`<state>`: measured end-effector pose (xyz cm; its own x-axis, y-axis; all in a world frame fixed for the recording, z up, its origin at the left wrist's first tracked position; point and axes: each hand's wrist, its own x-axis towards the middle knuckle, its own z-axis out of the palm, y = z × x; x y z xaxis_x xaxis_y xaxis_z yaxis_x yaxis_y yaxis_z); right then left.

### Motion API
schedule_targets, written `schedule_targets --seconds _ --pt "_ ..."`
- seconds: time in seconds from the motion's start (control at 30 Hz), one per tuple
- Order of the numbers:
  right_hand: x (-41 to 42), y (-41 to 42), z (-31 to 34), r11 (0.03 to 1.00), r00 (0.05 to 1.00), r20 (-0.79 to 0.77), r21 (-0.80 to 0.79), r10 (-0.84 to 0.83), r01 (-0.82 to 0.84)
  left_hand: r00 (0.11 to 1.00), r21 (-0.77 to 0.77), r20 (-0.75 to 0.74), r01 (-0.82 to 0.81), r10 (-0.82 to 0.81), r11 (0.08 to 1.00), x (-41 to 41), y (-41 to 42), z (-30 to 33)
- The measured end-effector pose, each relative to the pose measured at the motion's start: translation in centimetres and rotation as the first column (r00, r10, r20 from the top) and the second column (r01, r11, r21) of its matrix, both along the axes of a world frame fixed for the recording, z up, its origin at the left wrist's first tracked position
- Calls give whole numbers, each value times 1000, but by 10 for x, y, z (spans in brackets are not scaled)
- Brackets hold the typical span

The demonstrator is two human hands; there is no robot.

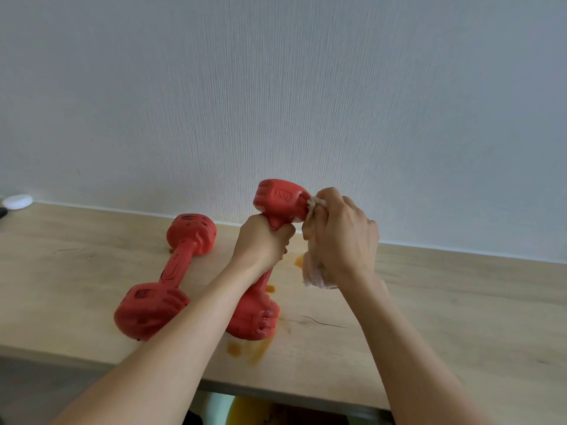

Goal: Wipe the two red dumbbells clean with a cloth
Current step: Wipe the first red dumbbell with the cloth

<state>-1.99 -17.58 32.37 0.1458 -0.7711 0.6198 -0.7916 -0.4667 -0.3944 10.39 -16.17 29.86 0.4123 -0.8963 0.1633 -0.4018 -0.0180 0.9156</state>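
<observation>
Two red dumbbells are on a light wooden tabletop set against a pale textured wall.

The left hand is closed firmly around the handle of the tilted dumbbell, fingers and thumb wrapped just below its upper head. This dumbbell stands at a steep angle: its lower head rests on the tabletop near the front edge, and its upper head is raised well clear of the surface. A moulded weight marking is visible on the upper head, though not sharp enough to read with confidence.

The right hand is clenched around a bunched, pale cloth. The top of the cloth is pressed against the right side of the raised head; the remainder hangs below the hand, clear of the tabletop.

The second dumbbell lies flat on the tabletop to the left of the first — one head towards the wall, the other towards the front edge. Neither hand touches it. Its near head lies just beside the lower head of the tilted dumbbell; contact between them cannot be confirmed, as the left forearm crosses in front.

Orange-brown stains mark the tabletop — beside the resting head near the front edge, and further back below the hanging cloth. A thin dark crack runs through the wood to the right of the lower head. A small white round object sits at the far left by the wall.
</observation>
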Motion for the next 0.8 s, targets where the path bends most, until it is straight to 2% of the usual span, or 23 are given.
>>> schedule_targets --seconds 0.13,0.27,0.5,0.7,0.8 --pt "7 6 2 982 999 23 -184 46 -41 1000 -13 15 -3 3 1000 -1 1 0" --pt "1 8 8 996 995 55 -13 84 -84 1000 -6 5 12 -12 1000 -2 2 1" --pt "-2 -5 -4 966 957 265 191 119 -173 997 -8 -51 60 -60 998 0 7 3" --pt "-1 -10 -13 937 913 395 271 100 -220 995 -22 -24 96 -97 995 -2 11 5" --pt "0 -6 -12 951 903 411 207 128 -230 995 -30 -62 74 -75 997 0 10 5"
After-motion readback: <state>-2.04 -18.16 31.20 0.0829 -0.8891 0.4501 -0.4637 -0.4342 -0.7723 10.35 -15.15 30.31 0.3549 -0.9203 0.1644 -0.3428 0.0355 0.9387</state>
